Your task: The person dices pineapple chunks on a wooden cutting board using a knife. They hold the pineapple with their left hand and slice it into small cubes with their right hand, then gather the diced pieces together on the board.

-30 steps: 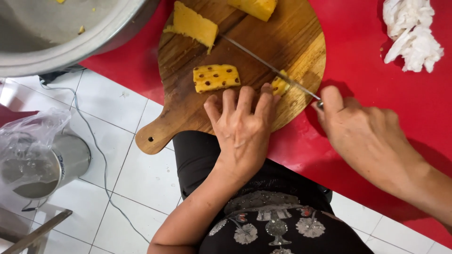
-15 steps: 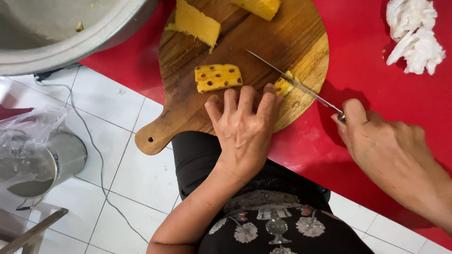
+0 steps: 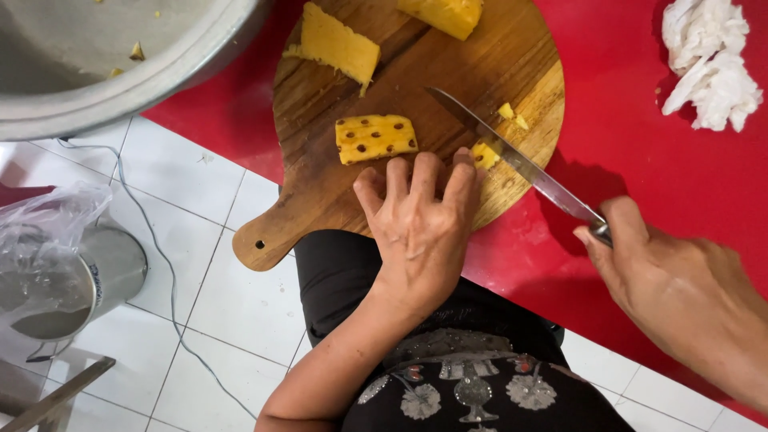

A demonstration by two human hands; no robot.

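Left hand [image 3: 420, 228] spread flat at cutting board's [image 3: 320, 192] near edge, fingertips against small yellow piece [image 3: 484, 154]; right hand [image 3: 680, 292] gripping knife [image 3: 512, 156] over it. Spotted slab [image 3: 376, 138] mid-board, 2 larger chunks at far edge uncut.

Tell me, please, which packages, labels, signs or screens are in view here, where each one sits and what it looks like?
Clear plastic bag: lower left, crumpled over a metal canister; transparent, shapeless.
Metal canister: on the white tiled floor at left; cylindrical, silver, with a small dark mark on its side, too small to make out.
No signs or screens are in view.
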